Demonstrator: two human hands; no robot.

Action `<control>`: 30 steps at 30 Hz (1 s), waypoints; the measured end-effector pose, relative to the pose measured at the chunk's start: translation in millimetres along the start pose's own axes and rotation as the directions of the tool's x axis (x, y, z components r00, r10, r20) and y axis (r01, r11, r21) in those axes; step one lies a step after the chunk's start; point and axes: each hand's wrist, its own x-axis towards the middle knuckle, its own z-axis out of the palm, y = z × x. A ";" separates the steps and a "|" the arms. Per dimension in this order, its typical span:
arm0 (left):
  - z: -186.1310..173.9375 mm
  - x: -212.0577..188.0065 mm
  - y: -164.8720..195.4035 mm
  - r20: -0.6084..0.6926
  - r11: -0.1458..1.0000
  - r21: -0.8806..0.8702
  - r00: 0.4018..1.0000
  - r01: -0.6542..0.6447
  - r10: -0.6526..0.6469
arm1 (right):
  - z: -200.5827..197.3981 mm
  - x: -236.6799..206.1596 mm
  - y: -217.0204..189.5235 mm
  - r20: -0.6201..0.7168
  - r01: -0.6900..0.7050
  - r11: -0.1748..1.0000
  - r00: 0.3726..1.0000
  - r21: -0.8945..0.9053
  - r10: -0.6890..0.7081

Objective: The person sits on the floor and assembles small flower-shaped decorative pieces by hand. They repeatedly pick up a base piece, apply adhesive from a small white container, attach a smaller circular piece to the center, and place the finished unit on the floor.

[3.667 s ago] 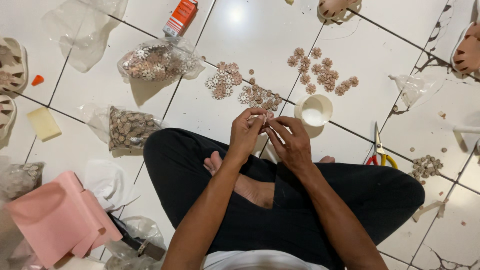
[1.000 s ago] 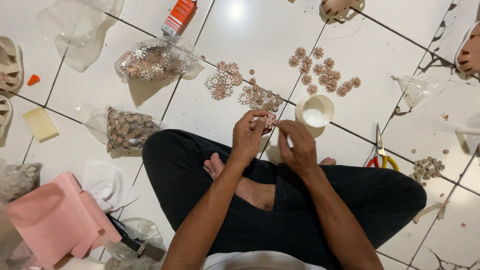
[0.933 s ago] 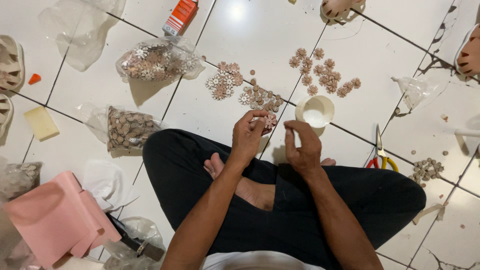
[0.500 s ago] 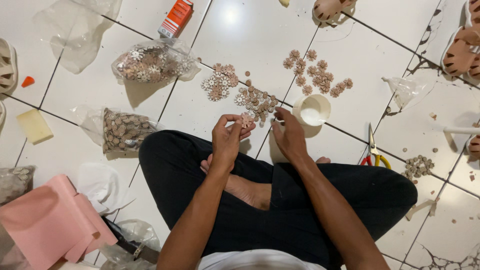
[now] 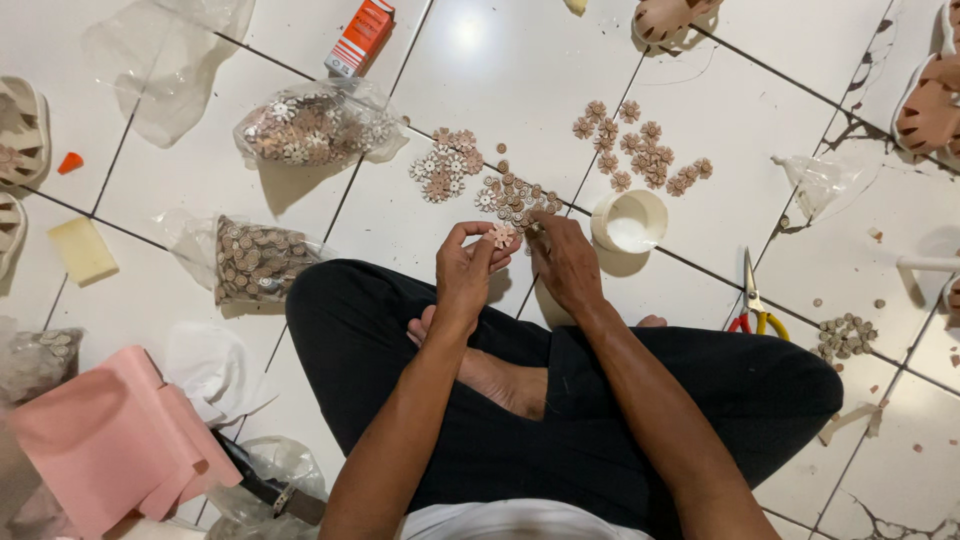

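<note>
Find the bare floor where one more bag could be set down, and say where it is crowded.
Free: the tiles between the orange box and the flower pieces. Crowded: around both hands, by the white cup.

Packaging-wise: a small orange and white carton (image 5: 361,37) lies on the floor at the top. Just below it sits a clear plastic bag of flower pieces (image 5: 312,127), and a second clear bag of round brown bits (image 5: 255,262) lies by the knee. An empty clear bag (image 5: 165,62) is top left.
</note>
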 end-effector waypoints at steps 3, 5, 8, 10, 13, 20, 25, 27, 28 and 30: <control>-1.2 1.3 -1.8 0.003 1.000 -0.021 1.000 0.003 -0.003 | -1.6 -0.1 0.3 0.159 0.016 1.000 0.987 0.007 -0.017; -2.1 2.6 -2.6 -0.004 1.000 -0.018 1.000 0.003 -0.003 | 0.2 0.9 -2.3 0.124 0.018 1.000 0.992 0.007 -0.019; -2.7 4.1 -4.2 -0.005 1.000 -0.027 1.000 -0.004 0.003 | 4.4 3.8 -6.2 0.138 0.048 0.999 0.989 0.022 -0.051; -2.8 4.9 -5.2 -0.009 0.999 -0.050 1.000 -0.004 0.004 | 6.4 6.8 -6.2 0.160 0.062 0.998 0.985 0.029 -0.066; -4.5 4.7 -5.9 -0.017 0.998 -0.059 1.000 0.000 -0.001 | 8.4 6.7 -4.4 0.172 0.055 0.997 0.983 0.055 -0.064; -2.0 5.9 -4.0 0.001 0.999 -0.045 1.000 -0.007 0.007 | 9.1 2.6 4.0 0.148 -0.367 0.852 0.930 0.373 0.336; 0.0 4.4 -2.3 0.024 1.000 -0.006 1.000 0.015 -0.015 | -14.3 2.0 9.5 0.236 -0.491 0.397 0.808 0.775 0.540; 1.2 5.1 -3.5 0.047 1.000 0.001 0.999 0.009 -0.009 | -22.6 -1.0 3.9 0.211 -0.456 0.403 0.827 0.794 0.520; 2.5 5.8 -4.8 0.054 1.000 0.004 0.999 0.005 -0.005 | -24.2 -1.8 -0.1 0.193 -0.432 0.431 0.847 0.792 0.495; 4.0 6.7 -8.2 0.068 1.000 0.003 0.998 -0.003 0.003 | -23.8 -2.7 -8.3 0.153 -0.380 0.482 0.883 0.789 0.445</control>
